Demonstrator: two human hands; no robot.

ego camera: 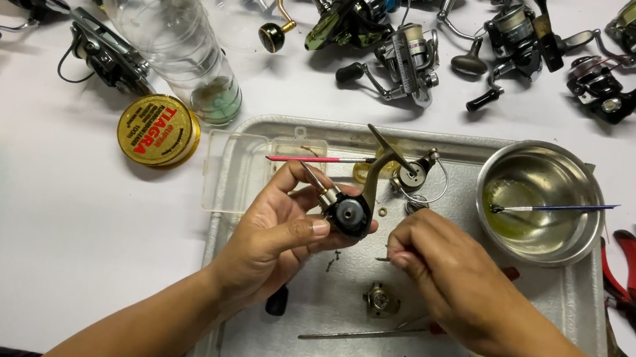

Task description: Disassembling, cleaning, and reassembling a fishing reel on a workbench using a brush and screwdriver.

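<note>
Both hands work above a metal tray (238,291): the left hand (282,235) grips a black reel part (350,214), the right hand (449,273) pinches a thin tool (383,258). At two o'clock, a steel bowl (571,245) holds yellowish oil and a brush (556,207). At eleven, a clear bottle (170,24) lies on the counter (68,211).

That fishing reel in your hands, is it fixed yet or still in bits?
Still in bits. Already done: the reel body is opened up, and small parts lie loose on the metal tray. In hand: the left hand holds the body while the right hand pinches a tiny piece beside it. Left: those loose parts and the spool piece are not back on.
</note>
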